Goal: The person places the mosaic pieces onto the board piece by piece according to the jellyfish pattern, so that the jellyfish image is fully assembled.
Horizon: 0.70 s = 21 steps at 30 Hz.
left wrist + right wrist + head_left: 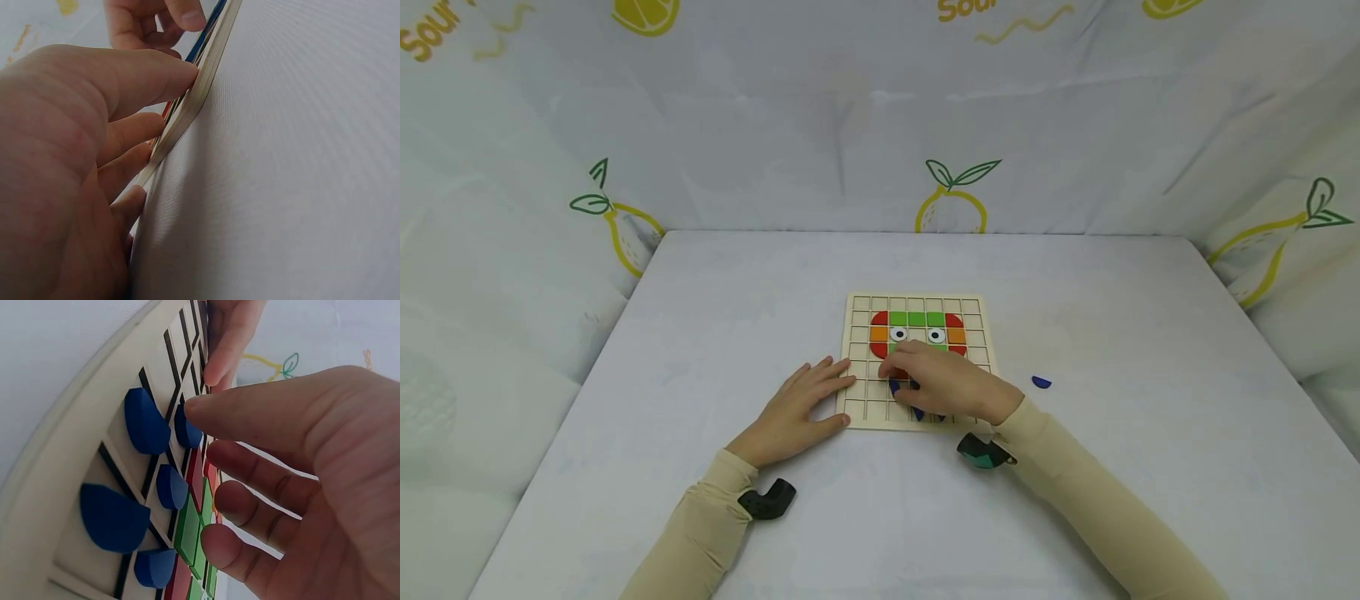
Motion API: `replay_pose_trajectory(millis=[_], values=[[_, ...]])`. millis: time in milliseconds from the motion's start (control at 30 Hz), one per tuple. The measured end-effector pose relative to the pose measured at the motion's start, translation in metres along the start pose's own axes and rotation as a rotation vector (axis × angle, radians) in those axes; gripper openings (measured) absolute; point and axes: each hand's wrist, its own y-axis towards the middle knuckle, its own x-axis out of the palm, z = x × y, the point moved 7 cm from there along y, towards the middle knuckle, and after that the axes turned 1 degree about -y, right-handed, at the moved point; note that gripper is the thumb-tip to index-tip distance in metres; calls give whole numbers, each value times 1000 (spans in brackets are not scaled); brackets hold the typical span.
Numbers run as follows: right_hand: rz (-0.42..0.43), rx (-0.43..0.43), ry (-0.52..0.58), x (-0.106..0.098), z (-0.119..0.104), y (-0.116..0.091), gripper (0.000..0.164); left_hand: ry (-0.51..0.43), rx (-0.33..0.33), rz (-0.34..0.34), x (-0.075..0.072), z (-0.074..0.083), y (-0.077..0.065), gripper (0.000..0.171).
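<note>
A pale wooden grid board (857,404) lies on the table, bearing red, orange and green pieces and two eye pieces (898,334). My left hand (797,414) rests at the board's left edge, fingers spread and touching it; its thumb (162,75) meets the edge in the left wrist view. Over the board's lower half, my right hand (943,381) pinches a blue half-round piece (187,428) between thumb and index finger, the piece sitting at a grid cell. Several other blue half-round pieces (112,519) lie on the grid nearby. The right hand hides part of the board.
One loose blue half-round piece (1041,382) lies on the white table (1120,333), right of the board. A white curtain with lemon prints (951,208) hangs behind the table and along its sides. Each wrist wears a dark device (767,500).
</note>
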Motion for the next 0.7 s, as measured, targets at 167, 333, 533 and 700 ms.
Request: replay_pose_trajectory(millis=[167, 333, 533, 700], values=[[0, -18, 12, 1, -1, 1, 29, 3, 0, 2, 0, -1, 0, 57], [-1, -14, -4, 2, -1, 1, 28, 1, 4, 3, 1, -1, 0, 57], [5, -21, -8, 3, -1, 2, 26, 1, 4, 3, 1, -2, 0, 57], [6, -29, -2, 3, -2, 2, 26, 0, 1, 4, 1, -1, 0, 57]])
